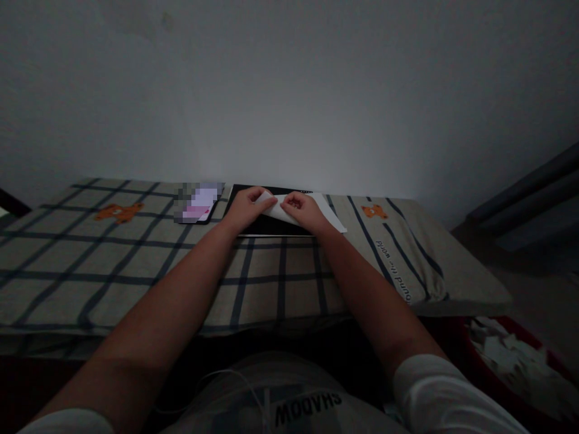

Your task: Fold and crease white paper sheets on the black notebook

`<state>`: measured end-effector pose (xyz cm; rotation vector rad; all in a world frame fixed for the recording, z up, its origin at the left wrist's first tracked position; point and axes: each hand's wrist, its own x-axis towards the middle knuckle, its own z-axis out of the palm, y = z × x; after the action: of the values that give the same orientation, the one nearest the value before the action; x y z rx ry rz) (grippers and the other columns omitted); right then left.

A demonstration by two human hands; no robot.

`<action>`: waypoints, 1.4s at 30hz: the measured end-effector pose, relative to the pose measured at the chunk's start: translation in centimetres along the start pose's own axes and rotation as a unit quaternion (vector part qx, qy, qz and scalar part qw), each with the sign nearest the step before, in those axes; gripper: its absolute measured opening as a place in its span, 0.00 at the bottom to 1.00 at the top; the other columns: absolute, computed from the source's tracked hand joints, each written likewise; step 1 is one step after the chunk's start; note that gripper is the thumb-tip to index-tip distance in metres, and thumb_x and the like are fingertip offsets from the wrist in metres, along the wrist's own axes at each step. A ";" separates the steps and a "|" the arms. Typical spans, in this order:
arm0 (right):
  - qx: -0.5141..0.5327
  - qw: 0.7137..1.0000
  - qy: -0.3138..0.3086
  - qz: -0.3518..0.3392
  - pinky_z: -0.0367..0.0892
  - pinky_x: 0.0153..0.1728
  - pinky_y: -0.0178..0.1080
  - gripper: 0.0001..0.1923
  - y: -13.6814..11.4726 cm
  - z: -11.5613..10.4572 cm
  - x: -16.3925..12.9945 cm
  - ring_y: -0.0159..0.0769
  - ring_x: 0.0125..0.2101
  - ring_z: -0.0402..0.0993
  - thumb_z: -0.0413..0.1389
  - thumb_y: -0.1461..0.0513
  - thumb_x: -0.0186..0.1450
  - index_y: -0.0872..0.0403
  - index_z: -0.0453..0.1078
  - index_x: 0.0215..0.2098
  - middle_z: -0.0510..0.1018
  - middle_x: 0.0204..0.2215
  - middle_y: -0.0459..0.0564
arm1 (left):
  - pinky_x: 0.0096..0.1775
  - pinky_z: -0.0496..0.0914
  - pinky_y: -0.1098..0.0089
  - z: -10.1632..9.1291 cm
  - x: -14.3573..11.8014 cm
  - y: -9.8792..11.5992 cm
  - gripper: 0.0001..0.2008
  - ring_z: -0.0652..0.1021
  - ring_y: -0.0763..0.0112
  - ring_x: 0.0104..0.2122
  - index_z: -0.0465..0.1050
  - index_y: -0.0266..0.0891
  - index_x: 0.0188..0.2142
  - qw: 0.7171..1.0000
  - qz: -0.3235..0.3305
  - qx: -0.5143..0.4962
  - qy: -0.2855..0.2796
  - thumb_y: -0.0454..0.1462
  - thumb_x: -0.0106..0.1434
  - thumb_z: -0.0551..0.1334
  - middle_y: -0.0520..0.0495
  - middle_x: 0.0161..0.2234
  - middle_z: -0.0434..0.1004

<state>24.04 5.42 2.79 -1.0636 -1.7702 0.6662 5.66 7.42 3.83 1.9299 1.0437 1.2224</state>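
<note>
Both bare forearms stretch straight out over a bed covered in a checked sheet [136, 253], the wrists low and the two hands meeting side by side at the far edge, close to a pale wall [289, 90]. The left hand [246, 208] curls inward with its fingers bent over the left end of a white sheet of paper [323, 214]; its grip is narrow, thumb and fingertips pinched on the paper's edge. The right hand [305, 210] sits just beside it, knuckles up, its grip likewise closed on the same paper, pressing it down. The paper lies on a dark flat board [266, 224] that rests on the sheet; its long axis runs left to right across the view, slanting slightly, and its free right end pokes out past the right hand toward a small orange bear print [374, 211] on the bedding. To the left of the board lies a phone [199, 204], its screen lit, touching neither hand. Low at the right edge, a red container [534, 410] holds a heap of white paper scraps [506, 355], well apart from the hands. The room is dim, and finer detail of the fingertips is hard to make out.
</note>
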 end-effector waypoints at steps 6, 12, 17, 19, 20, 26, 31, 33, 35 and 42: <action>-0.022 1.000 -0.015 -0.011 0.59 0.31 0.35 0.09 -0.1 -0.1 -0.1 0.31 0.27 0.63 0.55 0.56 0.57 0.54 0.66 0.28 0.70 0.26 0.44 | 0.34 0.65 0.70 -0.2 -0.2 0.3 0.14 0.74 0.67 0.31 0.77 0.37 0.31 0.997 0.023 0.068 0.002 0.45 0.53 0.63 0.48 0.30 0.78; -0.015 0.999 -0.040 -0.003 0.58 0.29 0.35 0.07 -0.3 0.1 -0.3 0.30 0.26 0.62 0.55 0.58 0.56 0.54 0.66 0.27 0.70 0.25 0.44 | 0.37 0.66 0.68 -0.1 -0.4 0.4 0.08 0.74 0.66 0.33 0.77 0.38 0.29 0.979 0.121 0.162 0.015 0.39 0.52 0.61 0.48 0.30 0.77; -0.015 0.999 -0.048 0.005 0.58 0.29 0.35 0.07 -0.2 0.1 -0.2 0.30 0.26 0.62 0.55 0.59 0.55 0.54 0.66 0.27 0.69 0.24 0.44 | 0.40 0.65 0.65 -0.3 -0.2 -0.2 0.09 0.73 0.64 0.33 0.78 0.40 0.31 0.957 0.148 0.248 0.027 0.38 0.52 0.61 0.47 0.30 0.77; -0.011 0.999 -0.048 0.003 0.58 0.29 0.35 0.06 0.0 0.1 -0.2 0.30 0.26 0.62 0.55 0.59 0.55 0.54 0.66 0.27 0.69 0.24 0.44 | 0.41 0.64 0.64 -0.5 -0.1 -0.5 0.09 0.73 0.64 0.34 0.79 0.41 0.32 0.955 0.147 0.256 0.024 0.38 0.54 0.60 0.47 0.31 0.78; -0.010 0.999 -0.046 0.003 0.58 0.29 0.35 0.06 0.1 0.1 -0.2 0.30 0.26 0.62 0.55 0.59 0.55 0.54 0.66 0.27 0.69 0.24 0.44 | 0.42 0.64 0.64 -0.5 -0.1 -0.7 0.10 0.73 0.64 0.35 0.79 0.41 0.33 0.954 0.150 0.257 0.024 0.38 0.55 0.60 0.47 0.32 0.78; -0.008 0.999 -0.039 -0.003 0.58 0.29 0.35 0.06 0.5 0.1 0.0 0.30 0.25 0.62 0.55 0.59 0.55 0.54 0.66 0.27 0.69 0.24 0.44 | 0.42 0.62 0.63 -0.5 0.0 -1.1 0.13 0.73 0.63 0.37 0.79 0.41 0.36 0.948 0.178 0.263 0.012 0.38 0.61 0.55 0.45 0.35 0.79; -0.025 0.999 -0.028 -0.002 0.58 0.29 0.35 0.06 0.0 -0.1 -0.1 0.31 0.25 0.62 0.54 0.59 0.55 0.54 0.66 0.26 0.69 0.23 0.44 | 0.42 0.62 0.63 -0.4 0.0 -0.8 0.13 0.73 0.64 0.37 0.79 0.41 0.37 0.952 0.175 0.251 0.016 0.40 0.63 0.55 0.46 0.36 0.79; -0.030 0.999 -0.022 0.000 0.58 0.29 0.35 0.06 -0.1 -0.2 -0.1 0.31 0.25 0.63 0.54 0.59 0.55 0.54 0.66 0.26 0.69 0.23 0.44 | 0.42 0.63 0.64 -0.4 0.0 -0.7 0.12 0.73 0.65 0.35 0.79 0.41 0.35 0.957 0.164 0.235 0.040 0.42 0.62 0.57 0.47 0.34 0.79; -0.033 0.999 -0.020 0.000 0.58 0.30 0.36 0.06 -0.1 -0.2 -0.1 0.31 0.26 0.63 0.54 0.59 0.55 0.54 0.66 0.26 0.69 0.23 0.44 | 0.43 0.64 0.64 -0.5 0.0 -0.6 0.11 0.73 0.66 0.34 0.79 0.41 0.33 0.963 0.152 0.215 0.063 0.43 0.60 0.59 0.47 0.32 0.79; -0.035 0.999 -0.005 0.005 0.58 0.30 0.35 0.07 -0.2 -0.2 0.0 0.30 0.26 0.62 0.54 0.59 0.55 0.55 0.66 0.26 0.69 0.23 0.43 | 0.45 0.65 0.64 -0.6 0.2 -0.8 0.12 0.75 0.66 0.37 0.78 0.41 0.35 0.975 0.155 0.151 0.057 0.43 0.62 0.58 0.48 0.35 0.80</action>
<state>24.15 5.34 3.10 -1.1183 -1.8107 0.6202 4.97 8.04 3.54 2.3500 1.0633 1.4236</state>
